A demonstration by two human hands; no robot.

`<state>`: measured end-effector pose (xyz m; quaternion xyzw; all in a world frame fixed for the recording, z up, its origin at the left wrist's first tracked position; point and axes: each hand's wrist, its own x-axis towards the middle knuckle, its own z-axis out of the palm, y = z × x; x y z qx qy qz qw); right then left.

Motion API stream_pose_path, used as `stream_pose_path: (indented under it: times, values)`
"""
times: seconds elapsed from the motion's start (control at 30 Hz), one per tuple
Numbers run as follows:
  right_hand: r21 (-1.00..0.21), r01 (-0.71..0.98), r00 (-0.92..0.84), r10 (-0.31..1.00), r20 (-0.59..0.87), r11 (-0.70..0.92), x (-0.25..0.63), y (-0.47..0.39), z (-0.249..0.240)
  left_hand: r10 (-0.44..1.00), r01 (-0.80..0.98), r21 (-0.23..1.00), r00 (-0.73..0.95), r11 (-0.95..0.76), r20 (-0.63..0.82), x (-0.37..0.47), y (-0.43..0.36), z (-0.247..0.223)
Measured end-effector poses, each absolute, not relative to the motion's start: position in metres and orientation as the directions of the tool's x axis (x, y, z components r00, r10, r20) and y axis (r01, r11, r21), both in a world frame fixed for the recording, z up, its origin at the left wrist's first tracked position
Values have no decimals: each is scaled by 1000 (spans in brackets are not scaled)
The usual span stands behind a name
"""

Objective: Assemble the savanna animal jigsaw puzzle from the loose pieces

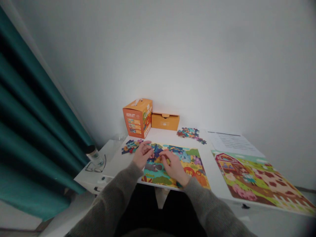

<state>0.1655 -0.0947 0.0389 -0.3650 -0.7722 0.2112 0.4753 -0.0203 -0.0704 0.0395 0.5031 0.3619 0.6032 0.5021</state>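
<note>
A colourful animal jigsaw puzzle [189, 168] lies flat near the table's front edge, with a hippo and lions in its picture. Over its upper left part is my left hand [142, 155], thumb and forefinger apart, the tips close to dark blue pieces. My right hand [174, 166] reaches in from the right, fingers curled and pinched at a dark blue puzzle piece [157, 150]; its edges are partly hidden by the fingers. Loose puzzle pieces [129, 146] lie just left of my left hand.
An orange puzzle box [137, 120] and a lower orange carton [165, 121] stand by the wall. More loose pieces [189, 132] lie at the back. To the right are a farm puzzle [261, 181] and a printed sheet [232, 143]; to the left, glasses [97, 169] and a dark-lidded jar [95, 156].
</note>
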Motion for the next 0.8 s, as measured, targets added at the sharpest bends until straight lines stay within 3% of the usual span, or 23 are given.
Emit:
stream_pose_path:
  times: [0.13,0.3,0.4,0.57,0.8]
  values:
    - [-862,214,-114,888,446,460,160,-95,47,956,-100,953,33,-287,291,-21,-72,44]
    - [-909,188,-247,914,322,371,161,-93,50,936,43,940,120,-338,331,-19,-74,49]
    - [-983,18,-240,955,171,181,160,-94,47,942,24,943,60,-332,330,-19,-73,46]
    - [-964,-260,-275,961,24,-51,158,-100,46,953,7,957,92,-291,289,-22,-72,34]
    - [-963,-243,-331,943,-33,-119,155,-106,45,956,73,956,97,-283,276,-22,-73,31]
